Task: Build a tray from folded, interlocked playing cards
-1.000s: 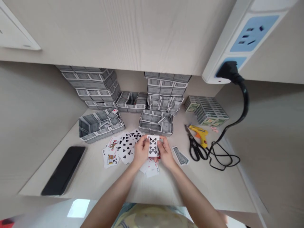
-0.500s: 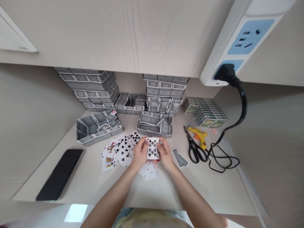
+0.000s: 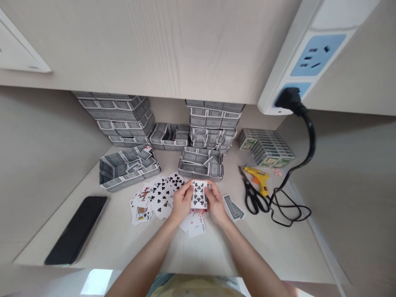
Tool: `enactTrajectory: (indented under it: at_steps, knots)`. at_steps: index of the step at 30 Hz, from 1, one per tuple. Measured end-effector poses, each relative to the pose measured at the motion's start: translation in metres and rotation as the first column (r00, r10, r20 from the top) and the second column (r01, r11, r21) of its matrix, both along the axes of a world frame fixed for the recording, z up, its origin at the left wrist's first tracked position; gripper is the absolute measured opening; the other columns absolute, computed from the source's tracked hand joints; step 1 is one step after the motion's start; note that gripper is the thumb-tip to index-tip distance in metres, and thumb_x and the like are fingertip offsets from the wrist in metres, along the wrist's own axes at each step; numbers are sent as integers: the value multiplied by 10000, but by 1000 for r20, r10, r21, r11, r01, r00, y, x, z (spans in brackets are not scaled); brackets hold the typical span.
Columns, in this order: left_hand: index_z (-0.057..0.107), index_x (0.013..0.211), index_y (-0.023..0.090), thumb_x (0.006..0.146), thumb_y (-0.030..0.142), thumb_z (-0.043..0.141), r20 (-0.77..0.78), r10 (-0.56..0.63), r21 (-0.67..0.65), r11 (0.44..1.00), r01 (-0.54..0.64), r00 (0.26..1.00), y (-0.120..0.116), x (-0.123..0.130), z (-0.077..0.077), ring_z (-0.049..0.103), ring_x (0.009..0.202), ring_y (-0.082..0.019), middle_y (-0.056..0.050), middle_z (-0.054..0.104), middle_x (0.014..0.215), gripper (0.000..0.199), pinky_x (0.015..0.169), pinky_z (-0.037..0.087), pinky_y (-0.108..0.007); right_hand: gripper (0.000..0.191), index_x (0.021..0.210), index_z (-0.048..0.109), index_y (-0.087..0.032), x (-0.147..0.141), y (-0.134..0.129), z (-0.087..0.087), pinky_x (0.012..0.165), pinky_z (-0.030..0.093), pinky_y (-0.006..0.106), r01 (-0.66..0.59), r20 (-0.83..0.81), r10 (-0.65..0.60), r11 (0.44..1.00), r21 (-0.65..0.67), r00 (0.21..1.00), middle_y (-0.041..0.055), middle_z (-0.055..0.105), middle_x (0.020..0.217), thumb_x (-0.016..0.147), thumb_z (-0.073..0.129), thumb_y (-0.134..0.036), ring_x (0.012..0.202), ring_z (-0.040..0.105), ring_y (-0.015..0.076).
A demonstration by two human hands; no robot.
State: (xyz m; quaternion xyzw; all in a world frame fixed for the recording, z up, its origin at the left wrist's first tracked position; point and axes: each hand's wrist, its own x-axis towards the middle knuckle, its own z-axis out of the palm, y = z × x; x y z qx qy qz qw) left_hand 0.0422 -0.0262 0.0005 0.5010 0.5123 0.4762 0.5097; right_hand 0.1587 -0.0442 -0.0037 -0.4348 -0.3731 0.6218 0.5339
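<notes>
With the view shifted slightly, the power strip appears lower and further left.

A pale yellow top shows blurrily at six o'clock, blue-grey cloth at its ten-o'clock edge; slim forearms, left hand and right hand are bare.

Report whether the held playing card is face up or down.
Face up: the ten of clubs shows its pips between left hand and right hand.

Head camera looks forward and down; the desk lies close.
</notes>
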Motion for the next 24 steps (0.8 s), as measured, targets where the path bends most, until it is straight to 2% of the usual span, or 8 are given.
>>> enactTrajectory:
  at_steps: [3,6,11,17,19,24]
  knots:
    - [531,1148,152,794,395,473,74,-79,-34,996,82,994,-1,3,0,533,468,-111,-21,638,683,433,433,436,-219,372,1083,388,-239,1,0,1,270,332,204,26,23,-26,1000,5,999,-80,494,445,804,442,-479,288,445,117]
    - [443,1219,175,819,435,424,146,-137,-55,988,146,980,-3,7,0,508,369,-113,5,607,586,477,370,420,-231,344,1051,393,-241,1,1,0,274,333,194,41,62,-42,999,18,997,-84,487,432,814,429,-487,291,444,111]
    - [458,1129,193,836,450,391,87,-59,-79,995,66,994,-6,12,-2,480,316,-105,47,547,503,395,325,390,-215,308,1003,399,-226,-1,0,-4,268,328,181,54,157,-63,997,60,986,-87,487,419,832,404,-482,278,428,98]
    - [528,973,179,817,392,444,72,27,-56,998,-23,997,-4,11,0,527,410,-100,5,610,646,277,365,416,-203,301,989,424,-220,-4,-3,-5,275,373,205,131,291,-156,986,101,944,-71,510,490,834,403,-478,295,447,97]
    - [518,977,183,816,381,444,101,21,-71,997,-14,995,-5,12,-1,506,375,-96,17,594,617,266,344,401,-205,293,975,419,-223,-5,-3,-5,280,381,212,125,275,-145,988,88,950,-74,504,484,830,410,-477,297,447,100]
    - [487,966,199,822,388,434,151,15,-60,998,-6,988,-7,13,-4,463,313,-90,56,516,535,243,298,374,-205,267,943,383,-230,-5,-1,-2,268,361,208,19,130,-24,999,40,991,-105,449,386,831,412,-470,258,410,107]
